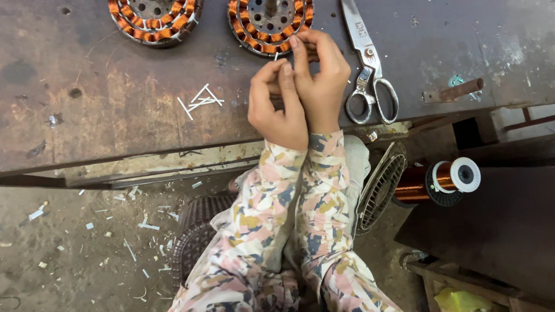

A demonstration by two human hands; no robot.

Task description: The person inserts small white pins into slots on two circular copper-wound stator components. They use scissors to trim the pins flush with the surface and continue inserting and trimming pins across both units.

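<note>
At twelve o'clock on the tabletop [79, 123], the copper-wound stator [271, 12] lies flat, shaft pointing up; my left hand [275, 107] and right hand [319, 78], pressed together, pinch at its near edge, scissors [368, 62] at three o'clock.

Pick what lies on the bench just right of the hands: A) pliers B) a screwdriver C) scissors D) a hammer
C: the scissors lie on the metal bench beside the right hand, blades pointing away from the person, next to the copper-wound stator.
</note>
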